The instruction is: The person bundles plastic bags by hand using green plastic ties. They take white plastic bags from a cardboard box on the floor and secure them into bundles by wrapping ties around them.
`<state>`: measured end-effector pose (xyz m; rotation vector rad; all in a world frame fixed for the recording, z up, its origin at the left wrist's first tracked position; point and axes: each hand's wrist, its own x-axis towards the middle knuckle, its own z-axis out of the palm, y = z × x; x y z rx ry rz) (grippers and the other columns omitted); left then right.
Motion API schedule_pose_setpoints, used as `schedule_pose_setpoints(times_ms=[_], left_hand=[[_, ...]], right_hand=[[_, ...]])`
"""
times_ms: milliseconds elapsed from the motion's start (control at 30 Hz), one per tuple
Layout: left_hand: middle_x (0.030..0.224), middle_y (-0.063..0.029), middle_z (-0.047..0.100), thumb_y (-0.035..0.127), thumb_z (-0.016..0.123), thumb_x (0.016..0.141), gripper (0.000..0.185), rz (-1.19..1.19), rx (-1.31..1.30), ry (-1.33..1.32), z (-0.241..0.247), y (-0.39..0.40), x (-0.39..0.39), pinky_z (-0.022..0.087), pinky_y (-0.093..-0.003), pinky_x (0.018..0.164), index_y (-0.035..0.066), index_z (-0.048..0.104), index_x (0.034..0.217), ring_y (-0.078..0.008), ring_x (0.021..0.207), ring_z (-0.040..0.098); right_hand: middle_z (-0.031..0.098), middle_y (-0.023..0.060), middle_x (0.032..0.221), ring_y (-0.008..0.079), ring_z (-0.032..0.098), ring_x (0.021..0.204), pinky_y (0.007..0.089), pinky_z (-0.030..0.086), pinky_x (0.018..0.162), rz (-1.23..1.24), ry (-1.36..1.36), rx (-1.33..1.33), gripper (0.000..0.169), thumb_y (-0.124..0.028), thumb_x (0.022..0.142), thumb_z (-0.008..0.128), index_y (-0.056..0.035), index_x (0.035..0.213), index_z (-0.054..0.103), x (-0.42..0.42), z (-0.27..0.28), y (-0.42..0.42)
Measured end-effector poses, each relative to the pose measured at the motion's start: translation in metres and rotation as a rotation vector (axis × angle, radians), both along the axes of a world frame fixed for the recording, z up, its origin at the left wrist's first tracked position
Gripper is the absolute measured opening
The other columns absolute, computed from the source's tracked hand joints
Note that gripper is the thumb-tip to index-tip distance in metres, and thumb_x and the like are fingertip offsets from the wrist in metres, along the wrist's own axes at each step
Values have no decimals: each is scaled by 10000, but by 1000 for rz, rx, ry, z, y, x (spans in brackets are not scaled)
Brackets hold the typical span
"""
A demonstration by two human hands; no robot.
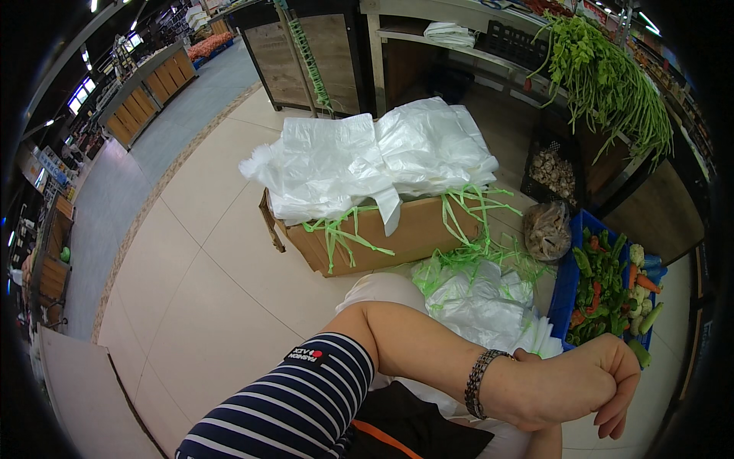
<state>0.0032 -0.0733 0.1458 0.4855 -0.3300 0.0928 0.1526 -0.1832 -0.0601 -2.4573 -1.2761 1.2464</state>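
Note:
My left hand (562, 384), with a metal-band watch (481, 383) on its wrist, reaches across to the right with its back up. Its fingers curl down at the far end, and the palm is hidden. Beneath it shows part of my right forearm (545, 443); most of the right hand is covered, and a fingertip beyond the left wrist may belong to it. A heap of white plastic bags (481, 304) with green ties lies on the floor just past my left forearm. Farther off, stacked white plastic bags (367, 155) top a cardboard box (401, 235) trailing green plastic strips (344, 241).
At right stands a blue crate (559, 310) of green and red peppers (599, 281), with carrots (647, 283) beside it. A stuffed plastic bag (546, 231) and a black crate (527, 178) sit behind. Leafy greens (608, 86) hang off a counter. A pale board (97, 396) is lower left.

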Motion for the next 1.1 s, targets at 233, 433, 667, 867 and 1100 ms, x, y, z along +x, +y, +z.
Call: schedule_pose_setpoints(times_ms=[233, 433, 667, 867, 1100], left_hand=[[518, -135, 541, -98, 365, 602, 203, 0, -12, -7, -1, -1, 2, 482, -297, 565, 2, 517, 513, -225, 589, 611], [521, -138, 540, -93, 371, 603, 193, 8, -34, -13, -2, 0, 2, 479, -300, 550, -1, 517, 518, -225, 589, 608], [526, -138, 536, -84, 381, 633, 187, -133, -15, 66, 4, 2, -1, 371, -257, 408, 17, 507, 538, -193, 521, 571], [514, -124, 528, -81, 385, 649, 186, -115, -13, -1, 1, 5, -1, 312, -237, 374, 18, 500, 541, -166, 483, 540], [520, -135, 540, -75, 392, 643, 175, -109, 5, -12, 2, 5, -2, 303, -235, 370, 18, 502, 542, -155, 449, 498]], right_hand=[[637, 160, 720, 277, 643, 698, 392, 488, 638, -1, -2, -5, 130, -109, 867, 604, 7, 898, 554, 0, 1, 0], [638, 160, 723, 277, 644, 702, 393, 488, 640, 10, -3, -8, 131, -110, 869, 603, 7, 899, 554, -2, 3, 1], [640, 160, 726, 277, 644, 708, 394, 488, 644, -18, -17, -18, 132, -112, 870, 603, 7, 901, 555, 1, 5, -15], [641, 159, 728, 278, 645, 712, 395, 488, 646, 1, -10, -18, 133, -114, 871, 603, 6, 903, 555, -1, 1, -5], [642, 159, 731, 278, 645, 717, 397, 488, 649, -1, -12, -21, 135, -116, 872, 602, 6, 905, 555, 0, 3, -6]])
